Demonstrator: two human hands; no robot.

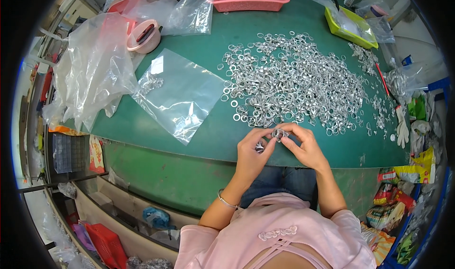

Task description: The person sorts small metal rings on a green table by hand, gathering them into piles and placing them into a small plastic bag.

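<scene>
Near the table's front edge my left hand point(253, 149) and my right hand point(302, 144) meet around a silver-coloured metal ring point(279, 134), pinched between thumbs and fingers. More metal rings point(260, 147) sit in the palm of my left hand; how many is hidden by the fingers. Just beyond my hands spreads a wide heap of loose metal rings point(295, 80) on the green table top point(199, 45). Left of the heap lies a flat clear plastic bag point(185, 94) with a white label point(157, 65) and a small cluster of rings point(153, 83) at its left side.
Crumpled plastic bags point(96, 66) cover the table's left end beside a pink basket point(146, 41). A pink tray point(250, 2) of small metal parts stands at the back. At right are a yellow-green tray point(350, 27), a red pen-like stick point(382, 79) and a white glove point(402, 128).
</scene>
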